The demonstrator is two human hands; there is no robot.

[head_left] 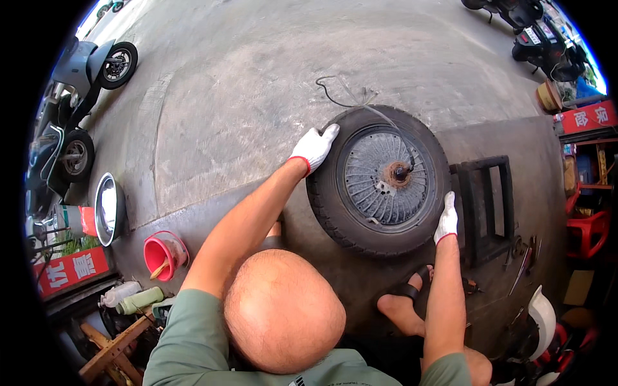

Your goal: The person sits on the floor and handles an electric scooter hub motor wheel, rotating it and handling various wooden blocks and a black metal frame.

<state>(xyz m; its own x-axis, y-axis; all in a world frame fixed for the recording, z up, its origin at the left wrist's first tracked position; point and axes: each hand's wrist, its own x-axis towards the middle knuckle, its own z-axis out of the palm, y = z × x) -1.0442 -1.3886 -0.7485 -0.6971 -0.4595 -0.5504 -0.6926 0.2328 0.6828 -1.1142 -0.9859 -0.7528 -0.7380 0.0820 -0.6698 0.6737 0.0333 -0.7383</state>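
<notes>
A motor hub wheel (347, 228) with a black tyre, finned metal hub, rusty centre and grey cable lies flat on the concrete. My left hand (316, 145) in a white glove grips its upper-left edge. My right hand (448, 215), gloved the same way, holds the right edge, fingers along the tyre. A black rectangular metal frame (502, 212) rests just right of the wheel. A bald head (284, 305) and green-shirted shoulders fill the bottom centre, with sandalled feet below the wheel.
Parked scooters (77, 148) stand left, others (544, 48) top right. A steel basin (109, 202), red bucket (154, 248) and bottles (138, 299) sit left. Loose tools (518, 270), a white curved panel (543, 318) and red plastic chair (589, 222) are right.
</notes>
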